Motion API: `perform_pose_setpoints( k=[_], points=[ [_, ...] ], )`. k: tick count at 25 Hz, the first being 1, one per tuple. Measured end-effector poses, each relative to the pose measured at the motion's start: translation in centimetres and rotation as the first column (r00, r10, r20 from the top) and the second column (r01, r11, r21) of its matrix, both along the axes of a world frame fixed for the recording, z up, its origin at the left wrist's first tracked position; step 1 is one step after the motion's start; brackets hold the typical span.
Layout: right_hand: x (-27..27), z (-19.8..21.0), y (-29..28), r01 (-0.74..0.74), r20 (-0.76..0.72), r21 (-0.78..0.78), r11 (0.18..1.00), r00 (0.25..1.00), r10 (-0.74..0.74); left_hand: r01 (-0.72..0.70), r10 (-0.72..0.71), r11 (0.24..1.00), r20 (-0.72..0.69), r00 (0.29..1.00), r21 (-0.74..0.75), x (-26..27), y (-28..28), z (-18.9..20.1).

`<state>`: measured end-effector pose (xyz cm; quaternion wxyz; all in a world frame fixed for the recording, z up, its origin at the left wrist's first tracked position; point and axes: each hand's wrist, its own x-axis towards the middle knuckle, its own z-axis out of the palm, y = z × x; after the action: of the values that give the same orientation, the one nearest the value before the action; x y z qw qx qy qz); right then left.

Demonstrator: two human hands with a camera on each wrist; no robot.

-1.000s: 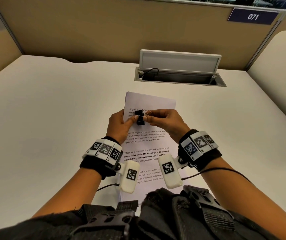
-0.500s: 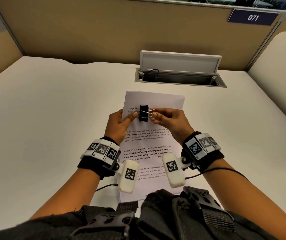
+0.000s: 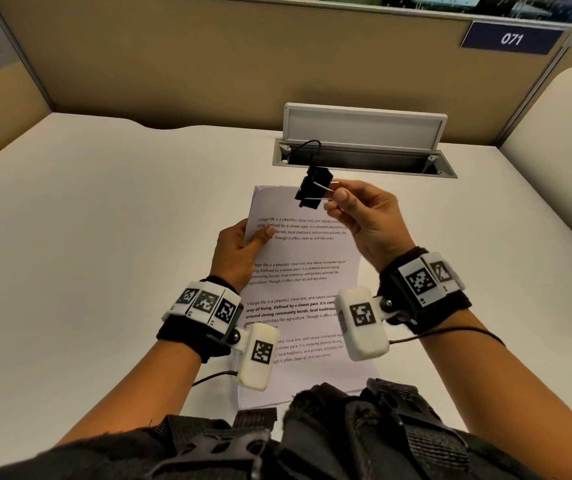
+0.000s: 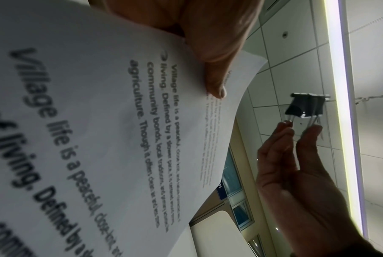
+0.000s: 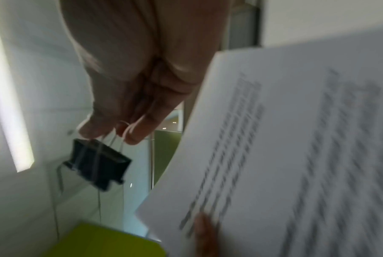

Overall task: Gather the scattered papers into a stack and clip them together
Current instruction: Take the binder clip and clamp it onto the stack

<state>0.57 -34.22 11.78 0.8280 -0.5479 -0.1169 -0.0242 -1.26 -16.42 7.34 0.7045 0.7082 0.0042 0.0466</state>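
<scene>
A stack of printed white papers (image 3: pixel 298 271) is lifted off the desk, its top end raised. My left hand (image 3: pixel 243 247) grips its left edge, thumb on the printed face (image 4: pixel 214 87). My right hand (image 3: pixel 357 209) pinches the two wire handles of a black binder clip (image 3: pixel 314 187) between thumb and fingers, holding it in the air just above the stack's top edge, apart from the paper. The left wrist view shows the clip (image 4: pixel 305 106) clear of the curved sheets (image 4: pixel 98 121). In the right wrist view the clip (image 5: pixel 98 163) hangs from my fingertips beside the papers (image 5: pixel 296 156).
The white desk (image 3: pixel 104 254) spreads to both sides. A cable tray with its lid raised (image 3: pixel 364 147) lies just beyond the clip, a black cable in it. Beige partition walls (image 3: pixel 208 64) close the back and left.
My left hand let go of the clip and took the stack's left edge. My right hand carried the clip up and away, beyond the top of the papers, which rose off the desk.
</scene>
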Motion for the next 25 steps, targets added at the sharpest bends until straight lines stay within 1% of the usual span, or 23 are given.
perform_pose_setpoints(
  k=[1,2,3,4,5,6,8,12,15,21,23,25],
  points=[
    [0.3,0.7,-0.2,0.063,0.097,-0.154,0.986,0.994,-0.049,-0.002,0.002,1.0,0.0,1.0,0.004,0.0,0.1,0.0],
    [0.7,1.4,-0.4,0.163,0.223,-0.325,0.931,0.97,-0.092,-0.003,0.003,1.0,0.001,1.0,0.01,0.0,0.2,0.0],
    [1.0,1.9,-0.6,0.282,0.355,-0.477,0.832,0.928,-0.111,-0.003,0.003,1.0,0.002,1.0,0.019,0.0,0.2,-0.1],
    [1.4,2.2,-0.8,0.389,0.467,-0.572,0.722,0.878,-0.103,-0.008,0.007,1.0,0.004,1.0,0.027,0.0,0.2,-0.1],
    [1.8,2.5,-0.8,0.465,0.547,-0.62,0.632,0.834,-0.078,-0.014,0.014,0.999,0.004,1.0,0.031,0.0,0.2,-0.2],
    [1.9,2.6,-0.7,0.509,0.594,-0.643,0.573,0.803,-0.047,-0.019,0.019,0.999,0.004,1.0,0.03,0.0,0.2,-0.2],
    [2.1,2.8,-0.5,0.543,0.64,-0.67,0.506,0.768,0.023,-0.019,0.018,0.999,0.009,1.0,0.027,0.1,0.2,-0.2],
    [2.2,3.1,0.3,0.578,0.681,-0.703,0.414,0.715,0.159,-0.011,0.011,0.999,0.025,1.0,0.034,0.2,0.4,-0.3],
    [2.1,3.5,0.7,0.574,0.67,-0.732,0.366,0.704,0.236,-0.011,0.01,0.999,0.036,0.999,0.05,0.2,0.6,-0.4],
    [2.1,4.1,1.4,0.47,0.582,-0.806,0.359,0.739,0.34,0.005,-0.008,0.998,0.041,0.999,0.068,0.3,0.6,-0.3],
    [2.2,4.5,1.3,0.433,0.545,-0.83,0.35,0.762,0.35,0.008,-0.01,0.998,0.037,0.999,0.061,0.5,0.5,-0.3],
    [2.3,4.9,1.1,0.38,0.481,-0.869,0.318,0.801,0.357,0.009,-0.012,0.998,0.038,0.999,0.062,0.5,0.5,-0.3]
  ],
)
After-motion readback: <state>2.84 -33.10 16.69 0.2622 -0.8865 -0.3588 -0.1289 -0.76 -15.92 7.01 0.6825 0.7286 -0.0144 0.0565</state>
